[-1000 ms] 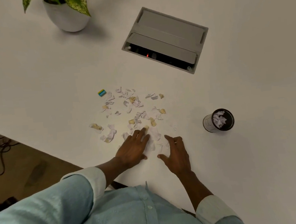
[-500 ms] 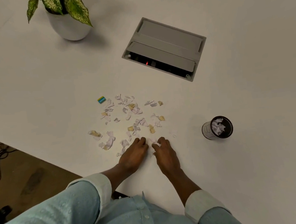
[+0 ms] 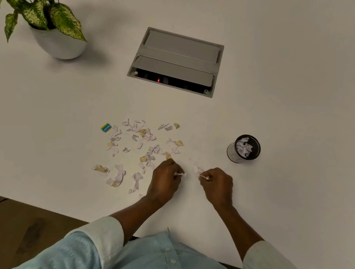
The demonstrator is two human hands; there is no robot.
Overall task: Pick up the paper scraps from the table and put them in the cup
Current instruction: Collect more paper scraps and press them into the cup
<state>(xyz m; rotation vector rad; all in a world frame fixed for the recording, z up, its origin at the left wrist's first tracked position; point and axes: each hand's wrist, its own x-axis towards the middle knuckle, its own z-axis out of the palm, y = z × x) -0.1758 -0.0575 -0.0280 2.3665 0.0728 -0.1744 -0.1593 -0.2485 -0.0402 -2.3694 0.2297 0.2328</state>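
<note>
**White surface [image 3: 278,113], two pinches at once**

Fingers [image 3: 172,166] of the left hand [image 3: 165,182] are curled tight, and a white scrap [image 3: 179,174] sticks out of the pinch. The right hand [image 3: 218,184] is curled the same way, its fingers [image 3: 207,178] nipping a second scrap [image 3: 203,176]. The two hands sit side by side, near each other but apart, with a few faint white bits lying between them.

Loose scraps [image 3: 142,142], white and tan, spread from the left hand toward the far left. A tan one lies just beyond its knuckles. A blue-and-yellow tag [image 3: 106,127] lies at the far left corner of the scatter.

Right of the scraps, and clear of the right hand, the cup [image 3: 231,154] stands upright with crumpled white paper inside. Farther off, a grey hatch [image 3: 176,60] is set into the surface. A plant [image 3: 59,43] in a white pot stands at the far left.
</note>
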